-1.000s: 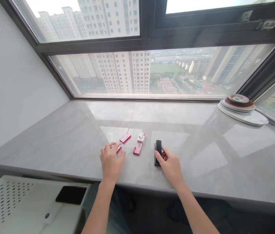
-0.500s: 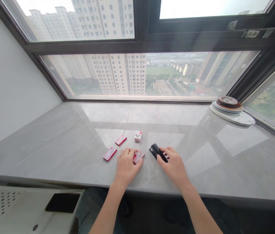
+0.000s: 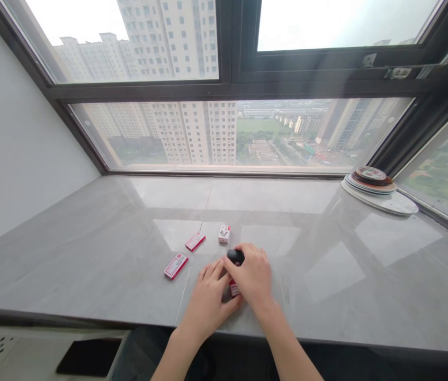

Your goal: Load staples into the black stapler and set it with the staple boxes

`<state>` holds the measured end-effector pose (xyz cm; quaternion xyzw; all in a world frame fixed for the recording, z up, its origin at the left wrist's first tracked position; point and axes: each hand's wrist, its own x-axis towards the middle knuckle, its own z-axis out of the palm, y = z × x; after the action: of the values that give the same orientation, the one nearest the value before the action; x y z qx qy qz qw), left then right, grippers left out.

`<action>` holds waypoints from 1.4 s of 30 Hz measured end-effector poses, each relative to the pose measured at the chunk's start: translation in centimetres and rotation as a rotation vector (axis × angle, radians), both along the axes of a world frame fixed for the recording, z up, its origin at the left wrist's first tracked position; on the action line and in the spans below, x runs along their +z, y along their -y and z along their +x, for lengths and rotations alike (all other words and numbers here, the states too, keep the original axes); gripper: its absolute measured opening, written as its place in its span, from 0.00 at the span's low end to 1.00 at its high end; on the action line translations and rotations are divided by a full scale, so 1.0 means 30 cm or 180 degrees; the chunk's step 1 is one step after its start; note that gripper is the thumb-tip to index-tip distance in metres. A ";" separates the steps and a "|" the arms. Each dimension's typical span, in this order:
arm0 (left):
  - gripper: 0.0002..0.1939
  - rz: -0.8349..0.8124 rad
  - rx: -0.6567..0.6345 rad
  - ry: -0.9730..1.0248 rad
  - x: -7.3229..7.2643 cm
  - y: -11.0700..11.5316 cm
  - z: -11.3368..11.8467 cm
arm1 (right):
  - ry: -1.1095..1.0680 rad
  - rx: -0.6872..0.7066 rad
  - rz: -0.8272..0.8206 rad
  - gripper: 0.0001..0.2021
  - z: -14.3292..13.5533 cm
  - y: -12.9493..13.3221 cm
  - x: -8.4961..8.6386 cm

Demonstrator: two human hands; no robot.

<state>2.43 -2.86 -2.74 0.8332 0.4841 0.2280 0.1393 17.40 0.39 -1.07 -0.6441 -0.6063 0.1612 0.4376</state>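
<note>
- Head view, the hands: the right hand (image 3: 256, 272) grips a black stapler (image 3: 235, 256), its thumb and fingers closed around it, with only a rounded end showing.
- The left hand (image 3: 210, 297) is curled, thumb and fingers closed round a red-and-white box (image 3: 234, 288); most of this box is hidden by the two hands.
- The hands meet near the front edge of the grey countertop (image 3: 307, 301), so the stapler and the held box are close together; whether those two touch cannot be told.
- Just beyond the stapler stands a small white box (image 3: 224, 234) with red markings.
- To the left lie two flat boxes with red sides, the farther box (image 3: 195, 241) and the nearer box (image 3: 176, 266), near each other but apart.
- Well apart at the far right, beside the window frame (image 3: 396, 129), sits a stack of round plates (image 3: 370, 184).
- A dark flat object (image 3: 89, 357) lies below the countertop, at lower left.
</note>
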 end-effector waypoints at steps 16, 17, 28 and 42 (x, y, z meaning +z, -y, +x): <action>0.16 -0.0209 0.0153 0.0239 -0.004 -0.005 -0.025 | -0.2409 0.0082 -0.1626 0.26 0.394 0.124 -0.097; 0.15 -0.0215 0.0163 0.0249 -0.006 -0.007 -0.024 | -0.2247 0.0389 -0.1874 0.26 0.365 0.132 -0.094; 0.14 -0.0325 0.0169 0.0420 -0.023 -0.019 -0.034 | -0.1062 0.0840 -0.1839 0.21 0.304 0.096 -0.123; 0.16 -0.0500 0.0139 0.0439 -0.015 -0.022 -0.034 | -0.0511 0.0841 -0.1690 0.21 0.269 0.109 -0.073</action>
<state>1.41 -2.19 -3.19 0.7914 0.5077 0.2491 0.2321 25.45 -2.88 -3.25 -0.6367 -0.5850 0.4199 0.2757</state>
